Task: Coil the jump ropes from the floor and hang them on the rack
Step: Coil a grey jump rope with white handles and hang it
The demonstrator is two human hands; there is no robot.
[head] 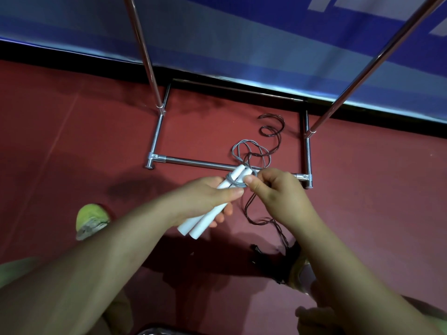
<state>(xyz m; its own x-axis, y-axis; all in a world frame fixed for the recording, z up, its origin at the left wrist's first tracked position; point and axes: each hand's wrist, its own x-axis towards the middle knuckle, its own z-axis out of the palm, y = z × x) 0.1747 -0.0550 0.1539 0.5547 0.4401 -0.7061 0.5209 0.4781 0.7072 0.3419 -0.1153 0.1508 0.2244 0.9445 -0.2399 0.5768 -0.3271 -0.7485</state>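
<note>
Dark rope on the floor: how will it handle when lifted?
The dark rope is probably floppy: it lies in loose curls. It is thin, so likely light. It crosses the grey rope, so it may snag.

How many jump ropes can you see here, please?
2: a grey rope with white handles held in both hands, and a dark rope trailing across the red floor, its black handles near the right forearm. Others may be hidden.

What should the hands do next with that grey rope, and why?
Probably wind another turn. The left hand grips the two white handles together, the right hand pinches the grey rope wrapped near their top, and loose loops still trail toward the rack's base.
</note>
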